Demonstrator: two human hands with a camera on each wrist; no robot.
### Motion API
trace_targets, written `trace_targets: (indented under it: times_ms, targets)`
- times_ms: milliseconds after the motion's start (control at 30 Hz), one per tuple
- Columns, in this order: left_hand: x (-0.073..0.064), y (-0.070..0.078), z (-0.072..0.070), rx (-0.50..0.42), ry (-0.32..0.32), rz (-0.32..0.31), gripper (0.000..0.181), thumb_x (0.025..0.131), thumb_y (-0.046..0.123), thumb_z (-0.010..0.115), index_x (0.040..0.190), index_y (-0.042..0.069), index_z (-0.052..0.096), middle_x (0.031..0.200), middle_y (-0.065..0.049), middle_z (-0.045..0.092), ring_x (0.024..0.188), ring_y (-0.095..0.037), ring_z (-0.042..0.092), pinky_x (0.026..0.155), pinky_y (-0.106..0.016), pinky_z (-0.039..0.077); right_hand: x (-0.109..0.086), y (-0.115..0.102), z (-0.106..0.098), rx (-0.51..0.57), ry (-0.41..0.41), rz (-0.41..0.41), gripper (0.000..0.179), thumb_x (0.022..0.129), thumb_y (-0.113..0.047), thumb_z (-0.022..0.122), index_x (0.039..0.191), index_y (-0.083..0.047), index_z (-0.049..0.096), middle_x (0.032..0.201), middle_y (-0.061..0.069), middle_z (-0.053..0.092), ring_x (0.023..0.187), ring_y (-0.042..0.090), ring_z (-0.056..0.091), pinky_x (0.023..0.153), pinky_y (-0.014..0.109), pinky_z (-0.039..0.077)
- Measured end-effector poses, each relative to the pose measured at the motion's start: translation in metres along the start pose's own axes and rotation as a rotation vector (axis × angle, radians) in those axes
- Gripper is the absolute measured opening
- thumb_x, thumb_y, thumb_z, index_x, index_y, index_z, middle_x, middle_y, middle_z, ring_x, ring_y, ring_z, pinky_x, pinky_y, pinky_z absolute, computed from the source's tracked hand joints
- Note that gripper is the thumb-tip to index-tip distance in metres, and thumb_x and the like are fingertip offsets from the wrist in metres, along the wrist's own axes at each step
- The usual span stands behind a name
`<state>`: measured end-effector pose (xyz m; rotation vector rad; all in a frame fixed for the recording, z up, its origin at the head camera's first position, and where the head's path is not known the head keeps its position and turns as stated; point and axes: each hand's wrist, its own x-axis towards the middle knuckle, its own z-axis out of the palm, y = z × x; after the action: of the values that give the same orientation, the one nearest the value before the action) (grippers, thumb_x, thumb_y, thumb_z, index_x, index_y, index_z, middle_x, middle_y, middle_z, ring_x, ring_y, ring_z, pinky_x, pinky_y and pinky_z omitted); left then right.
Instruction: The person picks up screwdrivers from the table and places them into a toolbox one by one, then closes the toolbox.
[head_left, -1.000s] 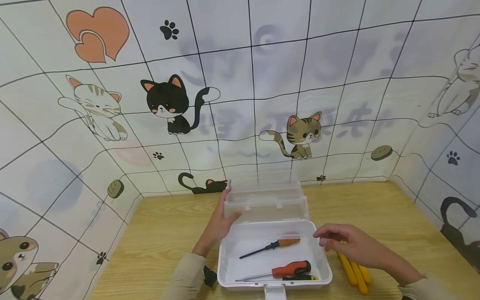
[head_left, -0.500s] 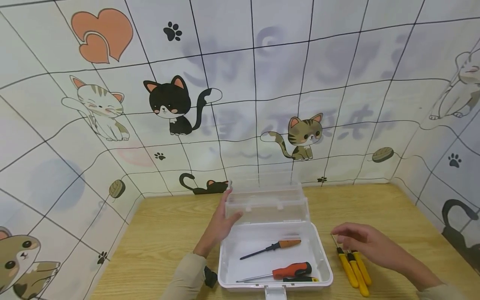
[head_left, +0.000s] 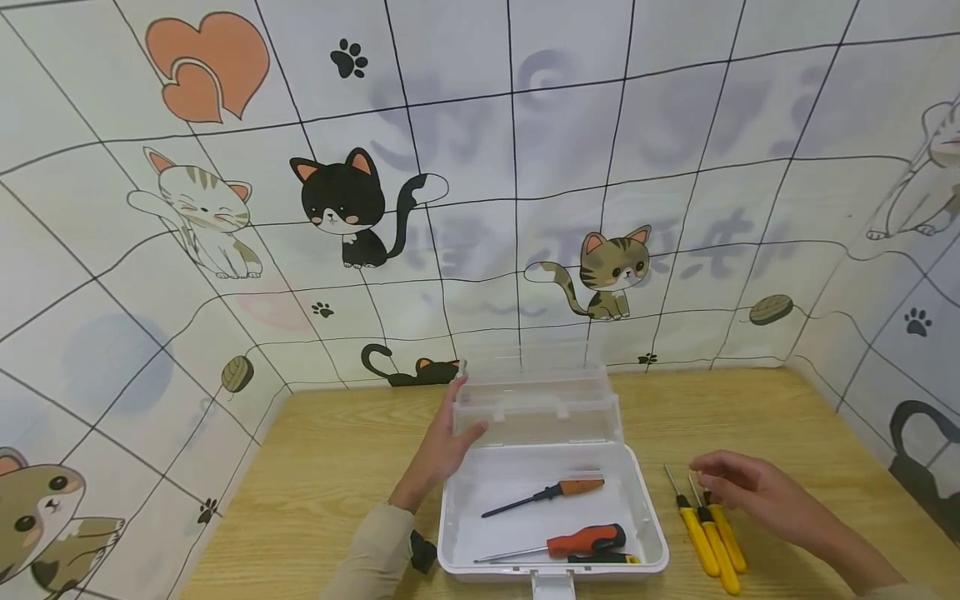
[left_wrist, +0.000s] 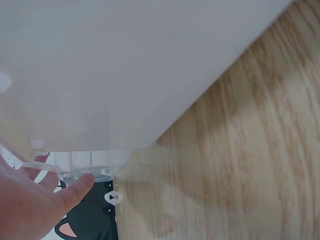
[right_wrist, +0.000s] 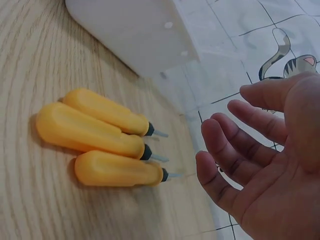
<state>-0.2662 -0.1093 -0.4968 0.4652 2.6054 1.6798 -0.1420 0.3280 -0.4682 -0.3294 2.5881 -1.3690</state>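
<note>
A white plastic toolbox (head_left: pixel 651 512) lies open on the table, its clear lid (head_left: pixel 536 423) tipped back. My left hand (head_left: pixel 441 452) holds the lid's left side, thumb in front and fingers behind. Inside are a screwdriver with an orange-brown handle (head_left: pixel 581 486), a red-and-black screwdriver (head_left: pixel 588 540) and a black-and-yellow handled tool (head_left: pixel 602 558) by the front wall. Right of the box, three yellow-handled screwdrivers (head_left: pixel 701 543) lie side by side. Just above their shafts hovers my right hand (head_left: pixel 765 493), fingers loosely bent and holding nothing; the right wrist view shows the palm (right_wrist: pixel 275 190) apart from the yellow handles (right_wrist: pixel 120 169).
A small black object (head_left: pixel 422 553) sits against the box's left side, partly hidden by my sleeve. The box's front latch (head_left: pixel 552 585) hangs down. Wood-grain tabletop (head_left: pixel 322 475) stretches to both sides, with a cat-printed wall covering (head_left: pixel 480 208) behind.
My right hand has moved right, from the box's right rim to above the yellow screwdrivers, uncovering their shafts. My left hand has stayed on the lid.
</note>
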Motion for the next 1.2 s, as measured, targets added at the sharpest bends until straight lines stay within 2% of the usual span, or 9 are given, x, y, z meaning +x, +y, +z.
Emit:
trace_targets:
  times_ms: [167, 267, 467, 700, 767, 1000, 1200]
  targets:
    - [0.000, 0.001, 0.000, 0.009, 0.003, -0.001, 0.078, 0.095, 0.022, 0.067, 0.156, 0.034, 0.020, 0.160, -0.013, 0.030, 0.144, -0.037, 0.031, 0.112, -0.066, 0.024, -0.004, 0.008, -0.001, -0.017, 0.037, 0.068, 0.038, 0.104, -0.018, 0.052, 0.131, 0.008, 0.053, 0.121, 0.025, 0.062, 0.088, 0.004, 0.063, 0.072, 0.027, 0.057]
    - [0.000, 0.002, -0.001, 0.024, 0.000, 0.000, 0.076, 0.095, 0.024, 0.067, 0.155, 0.037, 0.021, 0.160, -0.011, 0.030, 0.144, -0.035, 0.031, 0.112, -0.065, 0.026, -0.007, 0.016, 0.000, -0.022, 0.055, 0.067, 0.038, 0.103, -0.017, 0.053, 0.131, 0.009, 0.052, 0.114, 0.020, 0.064, 0.083, 0.007, 0.062, 0.068, 0.027, 0.056]
    - [-0.002, 0.005, -0.003, 0.026, -0.001, 0.007, 0.076, 0.095, 0.025, 0.066, 0.156, 0.035, 0.020, 0.160, -0.010, 0.030, 0.144, -0.036, 0.032, 0.113, -0.065, 0.025, -0.010, 0.031, 0.004, 0.000, 0.067, 0.050, 0.037, 0.102, -0.012, 0.054, 0.129, 0.012, 0.051, 0.103, 0.014, 0.064, 0.076, 0.011, 0.059, 0.063, 0.028, 0.054]
    - [-0.002, 0.004, -0.002, 0.003, -0.007, -0.003, 0.075, 0.095, 0.026, 0.066, 0.152, 0.045, 0.021, 0.160, -0.008, 0.030, 0.144, -0.035, 0.031, 0.113, -0.066, 0.024, -0.012, 0.038, 0.007, 0.045, 0.069, 0.171, 0.043, 0.102, -0.018, 0.056, 0.132, 0.011, 0.048, 0.098, 0.011, 0.064, 0.074, 0.011, 0.058, 0.060, 0.028, 0.053]
    - [-0.001, 0.003, -0.002, -0.005, -0.007, 0.000, 0.075, 0.096, 0.025, 0.066, 0.152, 0.044, 0.021, 0.160, -0.008, 0.030, 0.145, -0.035, 0.031, 0.113, -0.067, 0.023, -0.012, 0.039, 0.008, 0.049, 0.070, 0.188, 0.044, 0.102, -0.020, 0.055, 0.133, 0.011, 0.047, 0.098, 0.010, 0.063, 0.072, 0.012, 0.058, 0.058, 0.029, 0.052]
    - [0.000, 0.001, -0.001, 0.011, -0.006, 0.005, 0.076, 0.095, 0.023, 0.067, 0.157, 0.030, 0.021, 0.161, -0.009, 0.028, 0.145, -0.034, 0.030, 0.114, -0.064, 0.023, -0.013, 0.045, 0.009, 0.065, 0.073, 0.238, 0.044, 0.102, -0.019, 0.055, 0.134, 0.011, 0.046, 0.102, 0.012, 0.064, 0.073, 0.012, 0.057, 0.058, 0.029, 0.052]
    - [0.000, 0.004, -0.001, 0.021, -0.008, 0.018, 0.077, 0.095, 0.022, 0.066, 0.157, 0.027, 0.020, 0.161, -0.010, 0.027, 0.145, -0.035, 0.029, 0.114, -0.064, 0.024, -0.014, 0.048, 0.010, 0.061, 0.066, 0.244, 0.043, 0.102, -0.018, 0.054, 0.134, 0.011, 0.045, 0.104, 0.012, 0.065, 0.075, 0.010, 0.056, 0.060, 0.028, 0.051]
